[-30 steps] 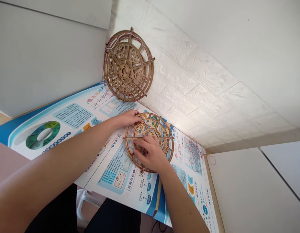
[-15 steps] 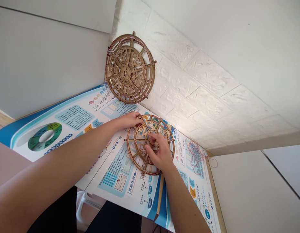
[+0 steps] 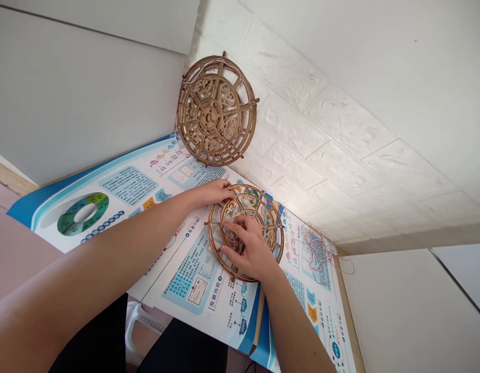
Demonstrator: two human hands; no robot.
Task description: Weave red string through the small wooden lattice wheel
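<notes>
Head view: 1 openwork wheel (image 3: 270, 226), mid-frame. Your left hand (image 3: 216, 192) pinches its rim; your right hand (image 3: 252, 252) overlies it, grasp unclear. Probably light, stiff, brittle; hold the rim.

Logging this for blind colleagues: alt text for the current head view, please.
Left hand at the rim of a round openwork frame on a printed sheet, right hand over its middle. A second frame stands upright by a white wall; tangled wires lie to the right.

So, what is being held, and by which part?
The left hand holds the lower wheel by its far-left rim; whether the right hand, over its middle, holds anything cannot be told.
</notes>
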